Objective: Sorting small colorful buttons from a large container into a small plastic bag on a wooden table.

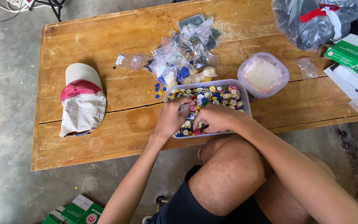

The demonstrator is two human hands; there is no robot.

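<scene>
A clear rectangular tub [245, 99] full of mixed coloured buttons [220, 96] sits at the front of a low wooden table [117, 37]. My left hand [171, 117] is over the tub and pinches a small clear plastic bag [184, 108] between fingers and thumb. My right hand [214, 117] rests in the buttons just beside it, fingers curled down toward the bag; whether it holds a button is hidden. Behind the tub lies a heap of small clear bags [187, 47] filled with buttons.
A white and red cap [82, 99] lies at the table's left. A round lidded tub [263, 74] of empty bags stands right of the button tub. Loose blue buttons [158, 88], green and white boxes [353, 54], a plastic sack [311, 20]. My bare knee [228, 166] is below the table edge.
</scene>
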